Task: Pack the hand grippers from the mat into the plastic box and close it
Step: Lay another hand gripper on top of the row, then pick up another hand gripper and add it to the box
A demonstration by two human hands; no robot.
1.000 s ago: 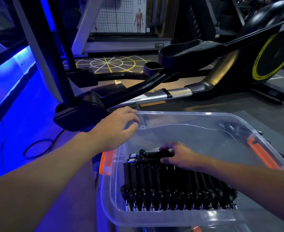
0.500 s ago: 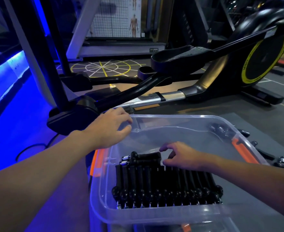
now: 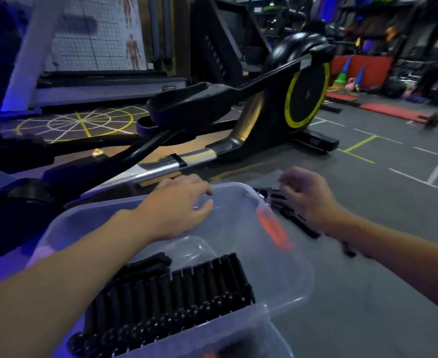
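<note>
In the near left part of the plastic box (image 3: 277, 275), a tight row of packed hand grippers (image 3: 176, 301) is laid. The far rim seems to be pinched by the left grip (image 3: 176, 210), with the thumb inside and the fingers bent over the edge. Just beside the right wall, on the mat (image 3: 367, 293), the loose hand grippers (image 3: 290, 218) are found. Above them the right grip (image 3: 305, 200) is held with fingers spread and bent downward, nothing enclosed, though it is blurred. These pieces are judged stiff, rather heavy and not fragile. Each is best taken across both handles, away from the spring.
</note>
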